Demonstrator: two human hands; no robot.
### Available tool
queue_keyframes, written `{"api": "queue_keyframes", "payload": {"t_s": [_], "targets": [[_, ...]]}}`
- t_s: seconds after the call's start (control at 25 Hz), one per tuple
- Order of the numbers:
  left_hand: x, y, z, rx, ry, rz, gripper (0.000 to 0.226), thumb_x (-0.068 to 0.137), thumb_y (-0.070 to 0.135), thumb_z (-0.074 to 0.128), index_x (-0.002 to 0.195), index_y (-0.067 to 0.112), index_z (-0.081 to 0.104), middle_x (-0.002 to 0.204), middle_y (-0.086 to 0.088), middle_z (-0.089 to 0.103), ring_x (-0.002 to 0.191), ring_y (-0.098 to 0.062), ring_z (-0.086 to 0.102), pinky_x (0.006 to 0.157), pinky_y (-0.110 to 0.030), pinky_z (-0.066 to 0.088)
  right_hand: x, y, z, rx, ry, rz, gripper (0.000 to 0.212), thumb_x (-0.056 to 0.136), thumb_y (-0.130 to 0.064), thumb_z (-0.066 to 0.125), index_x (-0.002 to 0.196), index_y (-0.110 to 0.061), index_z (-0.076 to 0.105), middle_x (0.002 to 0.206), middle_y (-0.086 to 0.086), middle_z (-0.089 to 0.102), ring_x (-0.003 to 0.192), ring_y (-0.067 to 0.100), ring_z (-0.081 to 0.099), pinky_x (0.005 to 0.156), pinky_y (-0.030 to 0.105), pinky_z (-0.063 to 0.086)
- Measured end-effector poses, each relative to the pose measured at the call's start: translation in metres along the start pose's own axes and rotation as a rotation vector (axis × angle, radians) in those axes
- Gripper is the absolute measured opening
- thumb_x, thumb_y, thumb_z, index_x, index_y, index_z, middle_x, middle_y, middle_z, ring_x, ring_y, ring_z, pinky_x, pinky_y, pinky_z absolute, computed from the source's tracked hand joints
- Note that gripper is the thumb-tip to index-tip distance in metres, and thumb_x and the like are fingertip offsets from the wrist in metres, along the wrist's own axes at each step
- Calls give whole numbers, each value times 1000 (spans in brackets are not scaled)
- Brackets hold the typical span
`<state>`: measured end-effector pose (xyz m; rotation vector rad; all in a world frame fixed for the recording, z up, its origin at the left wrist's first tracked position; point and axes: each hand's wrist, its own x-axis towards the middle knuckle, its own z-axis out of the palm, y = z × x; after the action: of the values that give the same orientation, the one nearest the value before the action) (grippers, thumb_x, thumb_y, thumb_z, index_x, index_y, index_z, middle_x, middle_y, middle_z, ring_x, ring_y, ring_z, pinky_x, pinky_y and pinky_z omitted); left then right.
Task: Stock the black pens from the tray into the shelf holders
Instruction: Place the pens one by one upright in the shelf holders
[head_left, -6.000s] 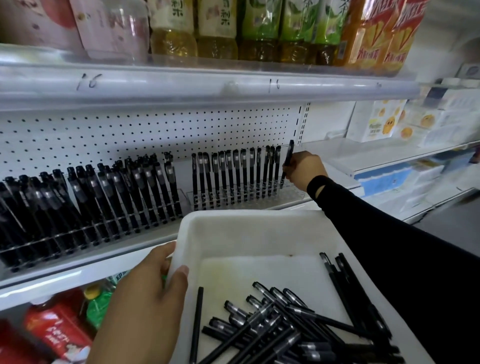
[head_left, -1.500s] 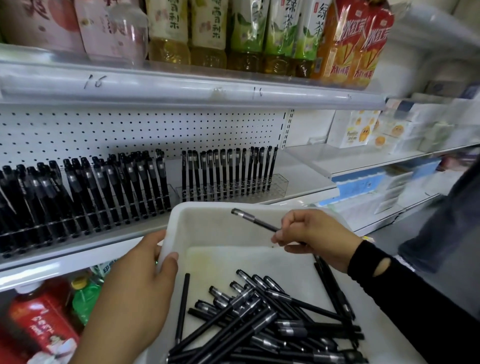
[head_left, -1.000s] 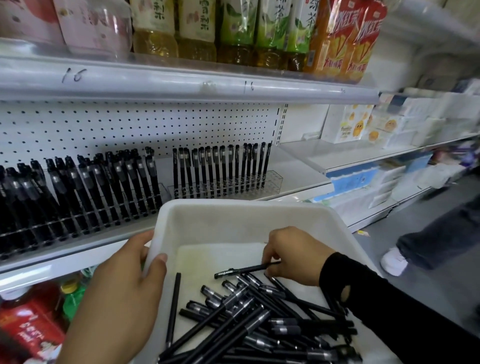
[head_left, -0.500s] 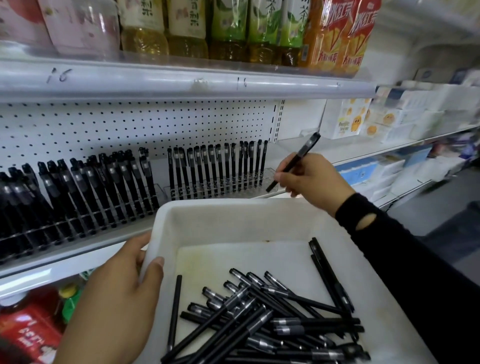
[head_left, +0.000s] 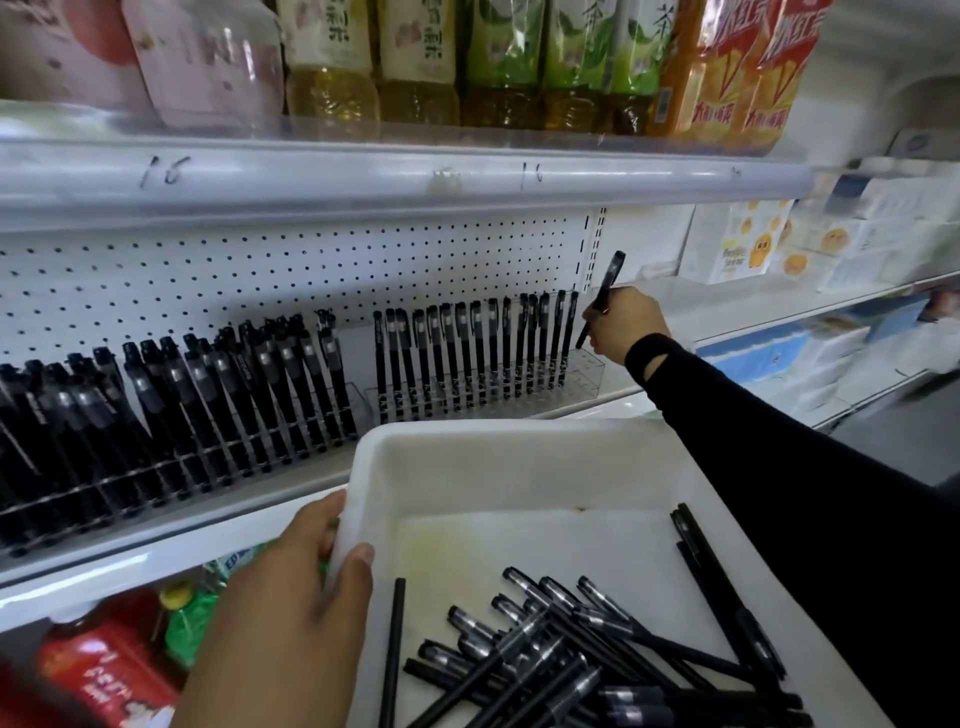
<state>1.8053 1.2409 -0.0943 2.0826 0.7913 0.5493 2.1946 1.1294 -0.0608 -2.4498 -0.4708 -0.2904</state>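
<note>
My left hand (head_left: 291, 613) grips the left rim of the white tray (head_left: 519, 467), thumb over the edge. Several black pens (head_left: 561, 660) lie piled in the tray's near part. My right hand (head_left: 626, 325) reaches to the shelf and pinches one black pen (head_left: 605, 291), held nearly upright, tip down just above the right end of the clear holder (head_left: 587, 376). That holder carries a row of upright pens (head_left: 467, 353). To its left, a second holder (head_left: 171, 410) is packed with slanted black pens.
A white pegboard (head_left: 311, 265) backs the pen shelf. Drink bottles (head_left: 415, 62) stand on the shelf above, whose rail hangs over the holders. Red and green bottles (head_left: 156, 644) sit below. Boxed goods (head_left: 769, 249) fill the shelves to the right.
My right hand took a pen from the tray and carried it up and right to the end of the clear holder. The left hand kept its hold on the tray.
</note>
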Motion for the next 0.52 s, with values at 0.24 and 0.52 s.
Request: {"api": "queue_keyframes", "payload": {"t_s": [0.24,0.52], "targets": [[5,-2,1,18,-22,5,41,92,30,58,129,47,54,90,22,68,83,-5,68,81,-34,54,7,10,24,-207,-79,-19,22,99,-23,53,96,-4,64,103,19,68,82,30,58,69,27,38],[5,-4,3,0,-27,5,41,89,29,60,125,48,56,83,23,68,76,-8,71,78,-35,55,18,8,27,-298,-210,4,32,94,-31,65,103,0,69,98,15,63,87,30,57,71,26,41]]}}
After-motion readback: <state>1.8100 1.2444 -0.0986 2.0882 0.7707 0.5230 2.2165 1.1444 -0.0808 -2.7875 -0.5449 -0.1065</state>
